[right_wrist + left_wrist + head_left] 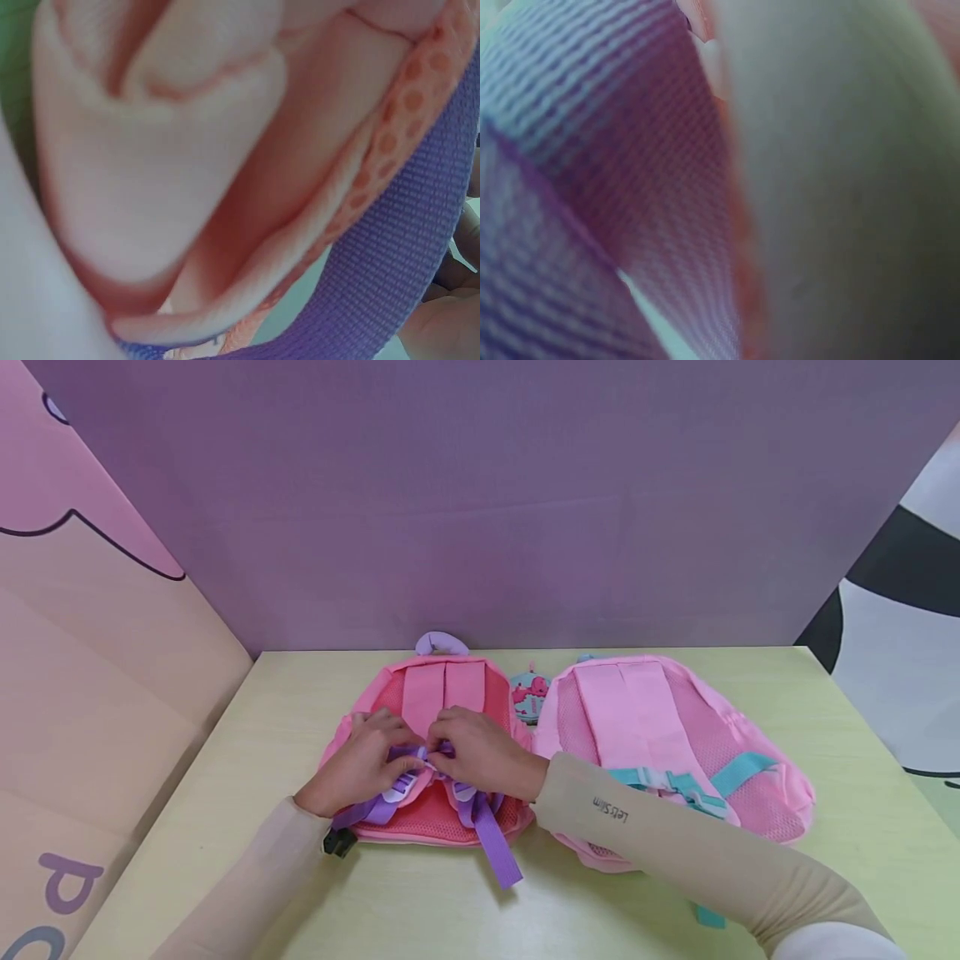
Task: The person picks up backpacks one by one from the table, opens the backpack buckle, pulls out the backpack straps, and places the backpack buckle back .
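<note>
A coral-pink backpack (465, 685) lies on the table with its back panel and shoulder straps facing up. Over its middle, my left hand (363, 760) and right hand (480, 752) meet, fingertips close together. Each pinches part of the purple strap (423, 754) that runs across between the shoulder straps; the fingers hide most of its pale buckle. Lilac adjusters (401, 787) sit just below my left hand, and a loose purple webbing tail (497, 847) hangs past the bag's bottom edge. Close up, purple webbing (652, 150) fills much of the left wrist view; purple webbing (397, 232) also curves through the right wrist view.
Right of it lies a light pink backpack (637, 710) with turquoise straps (742, 772), partly under my right forearm. Between the bags is a round teal tag (530, 696). A purple panel (525, 510) stands behind the table (247, 735), with printed panels at both sides.
</note>
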Demonstrator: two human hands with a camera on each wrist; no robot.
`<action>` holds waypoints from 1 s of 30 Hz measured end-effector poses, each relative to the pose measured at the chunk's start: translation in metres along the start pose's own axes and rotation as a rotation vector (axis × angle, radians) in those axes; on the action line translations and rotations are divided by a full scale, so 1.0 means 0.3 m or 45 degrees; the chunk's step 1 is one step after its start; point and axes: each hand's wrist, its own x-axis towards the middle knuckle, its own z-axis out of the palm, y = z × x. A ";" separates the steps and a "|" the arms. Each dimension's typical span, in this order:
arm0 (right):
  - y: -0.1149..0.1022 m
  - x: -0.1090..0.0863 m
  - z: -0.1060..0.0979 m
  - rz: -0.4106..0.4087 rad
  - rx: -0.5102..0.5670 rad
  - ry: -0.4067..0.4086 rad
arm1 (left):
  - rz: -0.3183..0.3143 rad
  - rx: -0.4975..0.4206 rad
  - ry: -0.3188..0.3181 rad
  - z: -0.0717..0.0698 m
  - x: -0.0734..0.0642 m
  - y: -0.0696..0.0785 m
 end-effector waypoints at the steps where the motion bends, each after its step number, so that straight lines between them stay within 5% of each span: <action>1: 0.001 -0.001 -0.001 0.003 0.001 0.001 | -0.002 -0.001 -0.001 0.000 0.000 0.000; 17: 0.010 -0.010 -0.012 0.045 0.031 -0.014 | 0.003 0.008 0.005 0.005 -0.003 -0.003; 30: -0.006 0.001 -0.004 -0.018 0.015 0.008 | 0.005 0.017 -0.003 0.001 -0.001 0.001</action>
